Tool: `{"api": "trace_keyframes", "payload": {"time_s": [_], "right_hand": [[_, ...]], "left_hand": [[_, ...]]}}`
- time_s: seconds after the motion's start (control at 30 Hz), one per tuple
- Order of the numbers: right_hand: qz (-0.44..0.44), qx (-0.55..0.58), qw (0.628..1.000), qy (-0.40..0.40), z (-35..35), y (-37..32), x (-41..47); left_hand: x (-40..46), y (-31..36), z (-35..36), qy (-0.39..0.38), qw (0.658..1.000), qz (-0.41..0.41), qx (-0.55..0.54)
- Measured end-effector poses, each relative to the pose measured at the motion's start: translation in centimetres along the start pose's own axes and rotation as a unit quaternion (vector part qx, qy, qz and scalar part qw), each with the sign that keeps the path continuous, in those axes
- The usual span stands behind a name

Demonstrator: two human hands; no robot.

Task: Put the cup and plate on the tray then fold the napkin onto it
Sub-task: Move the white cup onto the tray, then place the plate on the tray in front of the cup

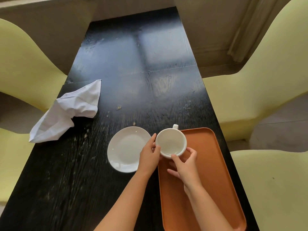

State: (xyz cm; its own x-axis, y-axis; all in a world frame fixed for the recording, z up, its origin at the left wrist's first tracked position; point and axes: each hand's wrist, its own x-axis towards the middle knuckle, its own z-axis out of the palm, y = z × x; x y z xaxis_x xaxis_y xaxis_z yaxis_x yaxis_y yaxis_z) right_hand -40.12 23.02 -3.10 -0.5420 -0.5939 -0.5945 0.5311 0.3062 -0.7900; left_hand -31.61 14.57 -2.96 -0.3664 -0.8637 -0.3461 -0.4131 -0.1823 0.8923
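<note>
A white cup [170, 141] with its handle pointing away is held over the far left corner of the orange tray [215, 172]. My left hand [150, 155] grips the cup's left side and my right hand [185, 164] grips its near rim. Whether the cup rests on the tray or hangs above it, I cannot tell. A white plate [125, 147] lies on the dark table just left of the tray, partly under my left hand. A crumpled white napkin [66, 112] lies at the table's left edge.
The dark wooden table [133, 72] stretches away, with crumbs [118, 107] scattered near its middle. Pale yellow chairs [25, 64] flank both sides. The tray lies along the table's right edge.
</note>
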Motion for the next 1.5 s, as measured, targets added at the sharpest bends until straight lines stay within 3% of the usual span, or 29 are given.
{"api": "trace_keyframes", "payload": {"time_s": [0.1,0.2,0.33,0.53,0.63,0.73,0.8,0.9,1.07,1.17,1.3,1.5], "right_hand": [[0.018,-0.079,0.996,0.032,0.0,1.1,-1.3],[-0.035,-0.280,0.959,0.022,0.6,2.2,-2.9],[-0.143,-0.475,0.866,-0.055,3.7,1.1,-4.2],[-0.347,-0.633,0.690,-0.047,10.1,-1.9,-2.4],[-0.341,-0.701,0.625,-0.037,12.3,-2.8,0.4],[-0.271,-0.761,0.588,-0.045,13.4,-2.9,3.8],[-0.217,-0.780,0.584,-0.065,13.9,-2.7,5.7],[-0.164,-0.779,0.598,-0.091,14.4,-2.4,7.4],[-0.121,-0.757,0.636,-0.090,15.3,-2.6,8.8],[-0.114,-0.749,0.646,-0.096,15.3,-3.1,9.5],[-0.118,-0.707,0.686,-0.122,15.2,-3.3,10.3],[-0.117,-0.634,0.750,-0.147,14.6,-4.6,10.6]], "left_hand": [[-1.2,-1.1,-1.3,0.019,0.999,0.013,0.031],[-3.0,-2.7,-3.7,0.052,0.990,0.055,0.117],[-4.5,-3.4,-7.2,0.061,0.964,0.092,0.244],[-2.8,-1.3,-12.2,0.146,0.900,0.159,0.378],[-0.8,-1.4,-14.0,0.134,0.854,0.126,0.487],[0.3,-2.8,-14.6,0.092,0.827,0.015,0.554],[0.6,-4.0,-14.2,0.060,0.844,-0.065,0.528],[0.4,-5.1,-13.3,0.070,0.895,-0.146,0.414],[-0.4,-6.1,-11.8,0.112,0.964,-0.214,0.107],[-0.8,-6.4,-11.2,0.138,0.965,-0.225,-0.002],[-0.9,-6.8,-11.0,0.165,0.946,-0.249,-0.123],[-1.6,-6.7,-12.0,0.168,0.938,-0.237,-0.189]]}}
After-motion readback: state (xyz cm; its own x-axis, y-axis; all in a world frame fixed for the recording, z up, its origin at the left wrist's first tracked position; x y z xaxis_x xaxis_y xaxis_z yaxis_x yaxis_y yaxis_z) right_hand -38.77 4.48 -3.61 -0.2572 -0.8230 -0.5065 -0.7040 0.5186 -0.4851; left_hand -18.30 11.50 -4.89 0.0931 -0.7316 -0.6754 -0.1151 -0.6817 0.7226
